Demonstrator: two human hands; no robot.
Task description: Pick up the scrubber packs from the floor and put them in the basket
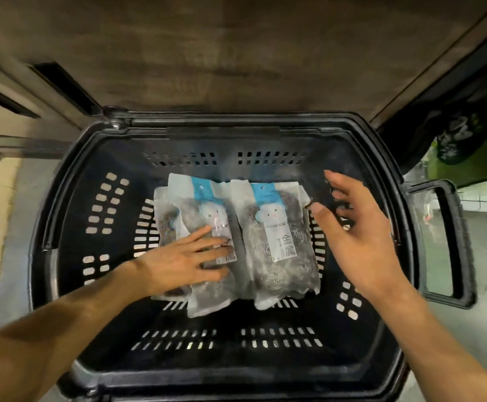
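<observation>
Placing step, by the look of it: clear plastic scrubber packs with blue-and-white labels (237, 242) already down inside the black perforated plastic basket (71, 227), being settled flat. No packs visible on the pale floor (1, 213) in view, so likely near the end; next move probably calls for lifting both hands clear and checking the floor outside the frame for any left.

Nearest, left hand (178, 264) reaching in from the lower left, fingers straight and spread, pressing flat on the left-hand pack, which overlaps another beneath. Right hand (358, 227) raised just beside the right-hand pack, fingers loosely spread, gripping nothing, thumb tip close to the pack's upper right corner; contact there unclear. Farther back, basket's far wall, then dark wooden panelling (236, 53).
</observation>
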